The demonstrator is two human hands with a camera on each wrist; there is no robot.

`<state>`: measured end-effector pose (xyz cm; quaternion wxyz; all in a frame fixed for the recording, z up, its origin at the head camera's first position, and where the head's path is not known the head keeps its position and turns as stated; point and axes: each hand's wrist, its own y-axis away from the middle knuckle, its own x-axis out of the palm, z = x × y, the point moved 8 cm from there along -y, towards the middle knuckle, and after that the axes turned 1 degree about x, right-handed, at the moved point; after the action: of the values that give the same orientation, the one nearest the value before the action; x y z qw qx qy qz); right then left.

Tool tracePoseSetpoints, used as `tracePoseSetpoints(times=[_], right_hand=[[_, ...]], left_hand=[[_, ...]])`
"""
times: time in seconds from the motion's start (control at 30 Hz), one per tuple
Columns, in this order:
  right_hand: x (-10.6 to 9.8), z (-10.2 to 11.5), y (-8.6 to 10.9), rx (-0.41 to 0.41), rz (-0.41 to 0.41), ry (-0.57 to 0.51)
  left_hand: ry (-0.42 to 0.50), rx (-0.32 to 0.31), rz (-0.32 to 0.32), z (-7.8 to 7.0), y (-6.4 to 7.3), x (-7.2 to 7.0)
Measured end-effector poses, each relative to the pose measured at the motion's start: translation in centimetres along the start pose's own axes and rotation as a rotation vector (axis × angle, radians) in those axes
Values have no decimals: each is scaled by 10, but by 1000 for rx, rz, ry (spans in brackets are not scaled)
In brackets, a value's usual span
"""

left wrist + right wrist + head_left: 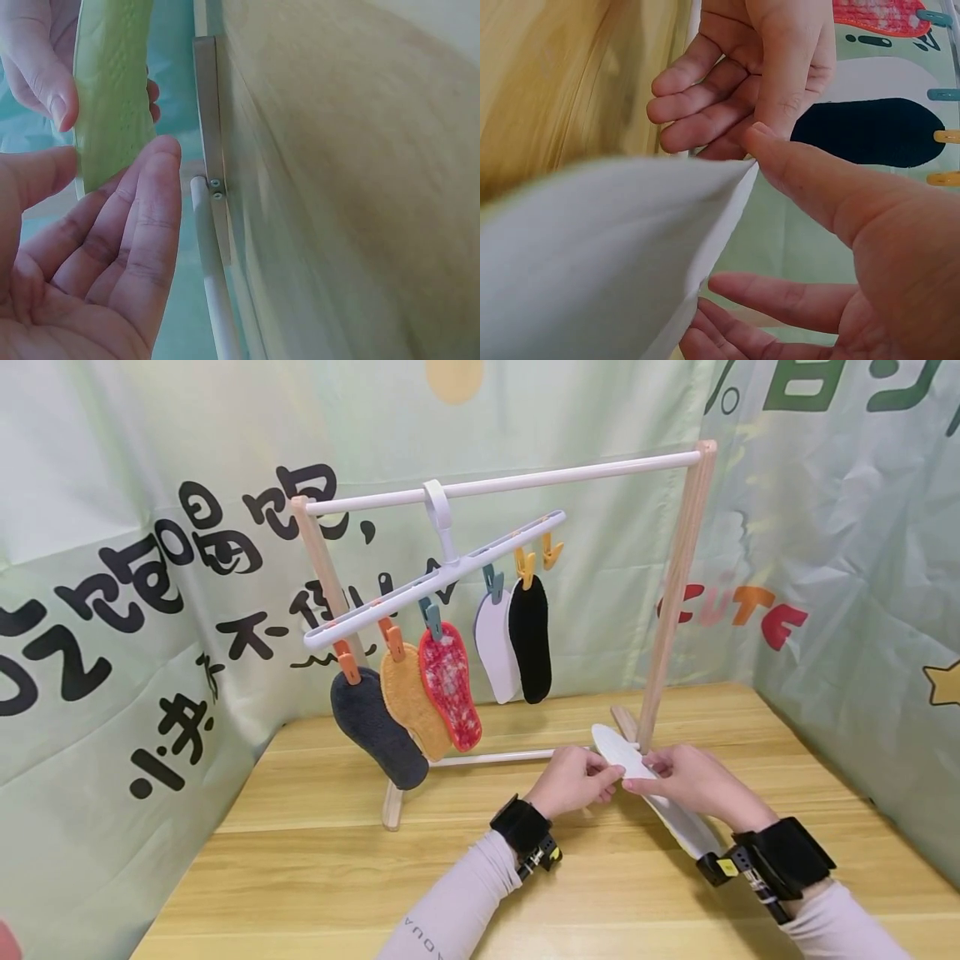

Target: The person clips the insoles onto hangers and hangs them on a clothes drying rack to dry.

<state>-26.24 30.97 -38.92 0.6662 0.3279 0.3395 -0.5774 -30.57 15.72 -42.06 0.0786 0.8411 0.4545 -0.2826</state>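
Observation:
A long white insole (678,822) slants between my hands over the right side of the table. My right hand (690,781) grips it near the middle, thumb on one side and fingers on the other. Thumb and fingertips of my left hand (577,774) pinch its near edge, right beside the right thumb. In the left wrist view the insole (112,90) looks pale green and dotted. From the right wrist its broad plain face (600,255) fills the lower left.
A white clip hanger (450,568) hangs on a wooden-legged rack (675,577). Clipped to it are dark grey (378,727), tan (408,697), red (450,685), white (495,647) and black (530,643) insoles. A yellow clip (552,553) at its far end holds nothing.

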Motion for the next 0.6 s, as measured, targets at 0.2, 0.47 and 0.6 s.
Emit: tracePoseSetpoints(times=[0.2, 0.47, 0.6], right_hand=[[0, 6, -1, -39, -26, -8], [-2, 12, -3, -81, -93, -50], [-5, 13, -5, -79, -153, -66]], left_hand=[[64, 6, -16, -2, 0, -3], [153, 9, -82, -3, -1, -13], [178, 18, -132, -3, -1, -21]])
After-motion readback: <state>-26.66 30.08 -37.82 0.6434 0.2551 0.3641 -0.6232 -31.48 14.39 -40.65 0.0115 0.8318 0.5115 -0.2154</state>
